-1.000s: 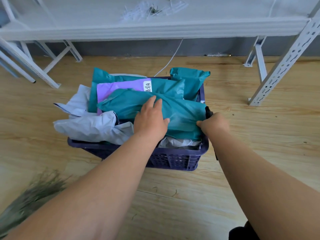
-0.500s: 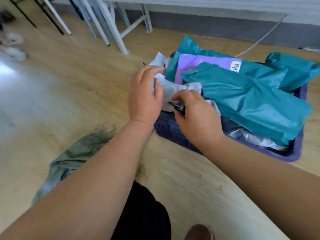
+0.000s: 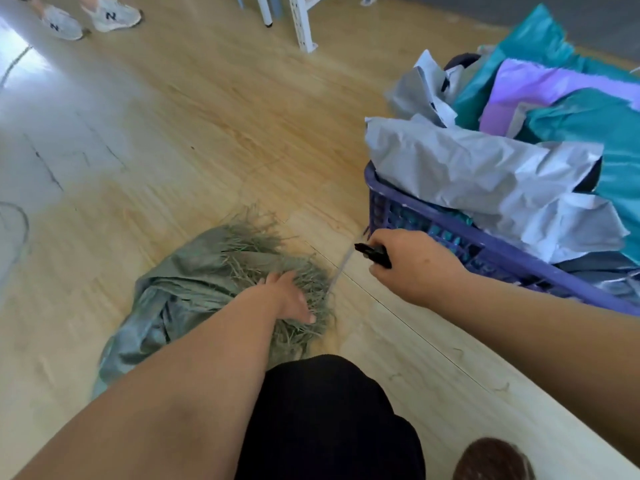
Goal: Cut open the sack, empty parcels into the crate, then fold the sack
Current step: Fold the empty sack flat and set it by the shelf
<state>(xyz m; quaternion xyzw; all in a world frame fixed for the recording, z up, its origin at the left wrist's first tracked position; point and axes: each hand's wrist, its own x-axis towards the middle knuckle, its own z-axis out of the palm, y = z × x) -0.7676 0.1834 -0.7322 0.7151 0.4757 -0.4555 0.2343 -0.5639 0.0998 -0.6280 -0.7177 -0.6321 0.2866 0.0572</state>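
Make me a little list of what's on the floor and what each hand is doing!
sack: green sack, crumpled on the floor, frayed edge up
crate: purple crate, heaped with parcels
left hand: left hand reaching onto the sack's fringe
right hand: right hand gripping a black-handled cutter
background: white sneakers of someone standing

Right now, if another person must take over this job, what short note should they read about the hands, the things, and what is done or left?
Left hand: reaching down onto the frayed, cut end of the green sack; a firm grip cannot be told.
Right hand: closed around a black-handled cutter, blade out, held above the floor beside the crate.
Things: the sack lies crumpled and flat on the wooden floor; the purple crate is heaped with grey, teal and purple parcels.
Done: sack cut open, parcels in the crate.
Left: put the cutter away safely, then smooth and fold the sack.
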